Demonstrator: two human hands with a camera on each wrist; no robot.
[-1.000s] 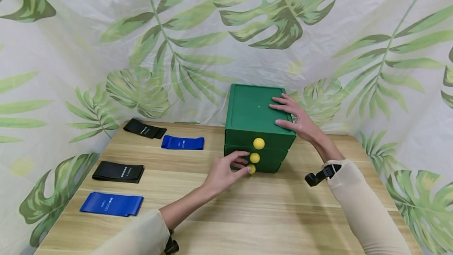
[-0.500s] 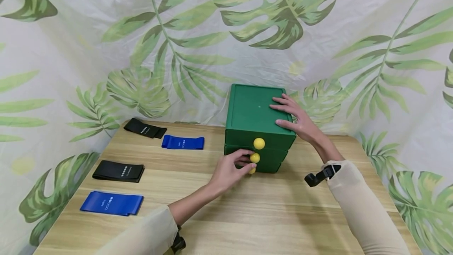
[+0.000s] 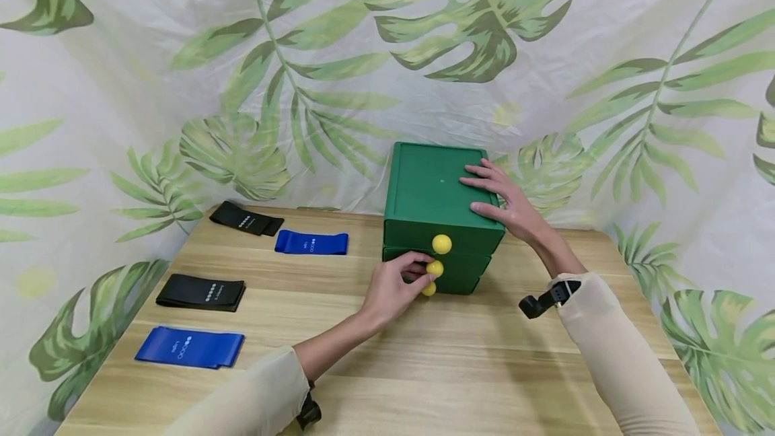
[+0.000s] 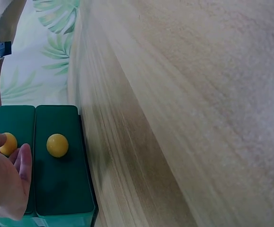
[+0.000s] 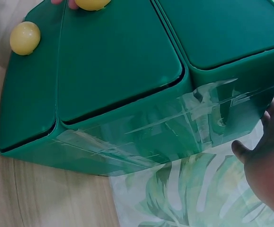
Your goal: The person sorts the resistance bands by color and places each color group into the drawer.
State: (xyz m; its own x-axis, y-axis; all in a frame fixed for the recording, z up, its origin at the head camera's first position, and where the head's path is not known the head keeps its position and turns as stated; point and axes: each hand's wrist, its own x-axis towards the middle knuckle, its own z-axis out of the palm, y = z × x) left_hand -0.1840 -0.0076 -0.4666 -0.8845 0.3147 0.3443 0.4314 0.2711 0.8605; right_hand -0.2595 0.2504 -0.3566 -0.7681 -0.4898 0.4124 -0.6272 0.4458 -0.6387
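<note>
A green three-drawer box (image 3: 440, 184) stands at the back of the table, each drawer front bearing a round yellow knob. My left hand (image 3: 387, 288) is at its front, thumb and fingertips pinching the middle drawer knob (image 3: 434, 268). In the left wrist view, that knob (image 4: 8, 144) shows between the fingers, beside the free bottom knob (image 4: 57, 145). The top knob (image 3: 442, 243) is untouched. My right hand (image 3: 508, 206) rests with spread fingers on the box's top right edge; in the right wrist view it (image 5: 269, 161) lies along the box's side. All drawers look closed.
On the left of the table lie two black resistance bands (image 3: 201, 293) (image 3: 246, 218) and two blue ones (image 3: 190, 347) (image 3: 311, 243), all folded flat. A leaf-patterned cloth (image 3: 327, 86) hangs behind the table (image 3: 460, 369). Clear tape (image 5: 198, 113) runs along the box's side.
My left hand has moved up slightly from the bottom knob to the middle one, and its fingers have drawn together around it. The right hand and the box have stayed put.
</note>
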